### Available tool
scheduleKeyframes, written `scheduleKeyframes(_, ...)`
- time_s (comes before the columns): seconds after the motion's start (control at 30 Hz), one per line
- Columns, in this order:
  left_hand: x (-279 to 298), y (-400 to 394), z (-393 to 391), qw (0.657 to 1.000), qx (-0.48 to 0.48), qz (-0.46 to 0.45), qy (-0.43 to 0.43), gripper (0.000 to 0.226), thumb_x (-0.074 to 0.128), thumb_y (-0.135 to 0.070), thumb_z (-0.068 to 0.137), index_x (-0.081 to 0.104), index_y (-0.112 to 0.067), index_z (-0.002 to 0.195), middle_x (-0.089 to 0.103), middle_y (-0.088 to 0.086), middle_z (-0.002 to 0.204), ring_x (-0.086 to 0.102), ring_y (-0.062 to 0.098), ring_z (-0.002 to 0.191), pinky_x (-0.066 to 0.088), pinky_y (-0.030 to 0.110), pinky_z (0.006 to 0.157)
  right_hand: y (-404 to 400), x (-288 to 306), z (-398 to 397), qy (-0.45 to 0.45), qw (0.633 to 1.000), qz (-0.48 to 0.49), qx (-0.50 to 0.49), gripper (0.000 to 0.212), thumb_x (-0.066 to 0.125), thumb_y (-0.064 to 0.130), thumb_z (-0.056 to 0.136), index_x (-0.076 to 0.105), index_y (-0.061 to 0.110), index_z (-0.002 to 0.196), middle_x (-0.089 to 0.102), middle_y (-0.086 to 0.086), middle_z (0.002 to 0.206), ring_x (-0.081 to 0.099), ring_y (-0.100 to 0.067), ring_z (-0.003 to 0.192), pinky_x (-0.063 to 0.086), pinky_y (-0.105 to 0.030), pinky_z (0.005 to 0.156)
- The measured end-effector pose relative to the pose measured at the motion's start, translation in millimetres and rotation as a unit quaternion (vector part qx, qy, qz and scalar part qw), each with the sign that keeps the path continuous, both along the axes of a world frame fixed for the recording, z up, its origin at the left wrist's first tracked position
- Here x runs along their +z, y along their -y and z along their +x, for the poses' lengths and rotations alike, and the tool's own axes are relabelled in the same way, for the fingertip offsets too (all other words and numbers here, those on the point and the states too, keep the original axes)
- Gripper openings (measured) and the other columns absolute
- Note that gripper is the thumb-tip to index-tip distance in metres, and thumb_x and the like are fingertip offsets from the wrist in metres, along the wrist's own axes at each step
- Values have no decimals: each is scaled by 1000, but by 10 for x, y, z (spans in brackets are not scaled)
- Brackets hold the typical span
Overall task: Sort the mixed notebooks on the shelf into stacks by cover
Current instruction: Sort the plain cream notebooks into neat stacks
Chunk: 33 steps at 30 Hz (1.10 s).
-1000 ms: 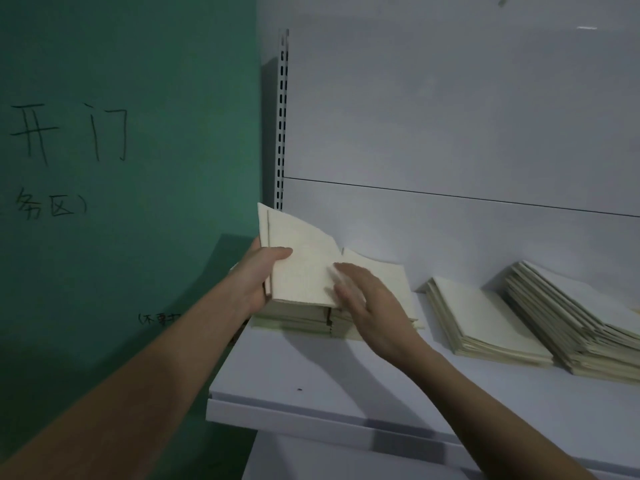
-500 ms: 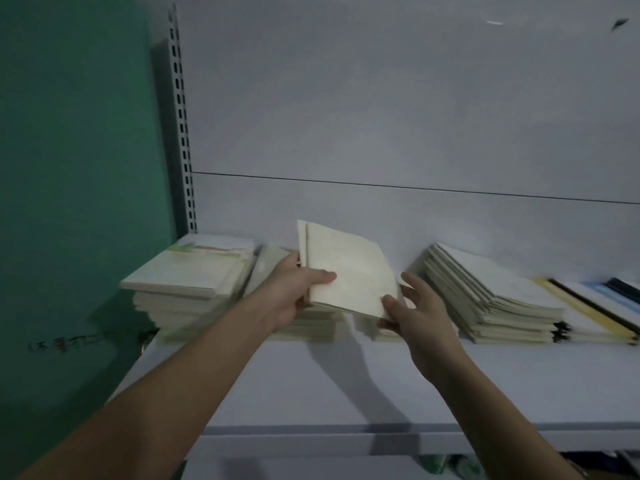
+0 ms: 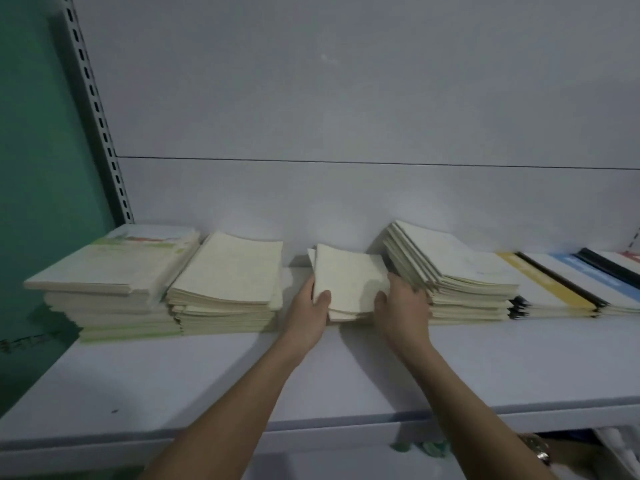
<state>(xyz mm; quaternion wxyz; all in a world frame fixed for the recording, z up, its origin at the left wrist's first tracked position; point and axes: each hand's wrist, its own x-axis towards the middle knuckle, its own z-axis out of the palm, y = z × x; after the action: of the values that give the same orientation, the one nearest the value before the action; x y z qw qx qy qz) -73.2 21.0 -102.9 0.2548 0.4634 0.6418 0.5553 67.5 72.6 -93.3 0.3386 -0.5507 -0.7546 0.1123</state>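
Along the shelf's (image 3: pixel 346 368) back edge several stacks already stand sorted, while my left hand (image 3: pixel 306 315) and right hand (image 3: pixel 403 308) grip the small cream stack (image 3: pixel 349 285), unfinished.

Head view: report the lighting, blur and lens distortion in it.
Head view: dim, flat, greyish light, no glare; soft shadows sit behind the notebook stacks on the shelf. The image is slightly soft overall, so print on the cream notebooks gripped by the left hand and right hand is unreadable. Wide-angle distortion bends the slotted upright and tilts the shelf ends.
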Motion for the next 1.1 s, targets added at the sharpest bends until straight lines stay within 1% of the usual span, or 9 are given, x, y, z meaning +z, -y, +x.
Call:
scheduleKeyframes(0.1,-81,-60,1,999,2,37,-20,42,54,-25,98,46,-23,139,59,-4,127,58,12,112,44,8,77,-49,-250,-51,9,999,46,-17,31,36,19,90,61,3,100,65,-17,101,54,-38,91,42,-44,82)
scheduleKeyframes(0.17,-130,-61,-30,998,-43,44,-7,63,74,-31,83,44,-30,138,56,-5,132,57,11,118,48,16,89,-41,-314,-50,3,997,71,-17,31,40,22,91,59,3,106,61,-17,108,53,-37,97,45,-44,84)
scheduleKeyframes(0.3,-236,-92,-69,994,-103,26,5,88,81,-2,73,36,-33,142,58,-9,133,57,5,120,50,26,97,-85,-356,0,-34,997,69,-5,29,55,16,92,55,0,116,56,-20,112,50,-38,104,41,-44,90)
scheduleKeyframes(0.5,-251,-115,-102,999,-51,-8,-5,83,71,-7,86,24,-25,152,52,-11,135,52,4,120,41,26,105,-170,-347,52,-101,993,41,53,37,58,18,95,55,8,131,57,-11,128,48,-30,120,32,-31,97)
scheduleKeyframes(0.67,-202,-99,-176,996,-78,-24,20,76,70,-2,84,34,-22,148,53,-9,137,51,8,126,43,26,105,-191,-332,101,-158,985,1,69,38,55,18,97,52,7,133,57,-8,132,49,-25,124,35,-31,101)
scheduleKeyframes(0.77,-203,-108,-197,995,-92,-32,26,80,70,-6,86,28,-20,152,46,-7,147,45,8,133,37,32,112,-230,-331,93,-135,989,5,64,29,49,17,99,57,8,126,61,-7,122,53,-26,116,38,-30,89)
scheduleKeyframes(0.9,-192,-46,-174,996,-81,-39,-8,91,81,-34,73,32,-30,150,46,-11,147,47,13,132,41,40,110,-278,-365,65,-91,993,48,61,21,40,11,99,57,6,90,58,-7,92,54,-29,88,39,-35,70)
scheduleKeyframes(1.03,-52,168,-26,995,-64,-23,-66,79,75,-25,83,32,-25,150,38,-13,150,39,8,136,35,35,114,-132,-303,77,-16,994,100,34,19,46,8,96,62,4,104,60,-13,115,51,-34,108,44,-39,84)
scheduleKeyframes(1.1,83,337,-63,990,-54,-2,-128,65,67,-27,90,36,-24,148,35,-13,151,33,4,138,27,26,114,8,-179,61,-17,985,168,24,32,52,-3,88,60,4,118,61,-13,119,53,-33,107,46,-37,82)
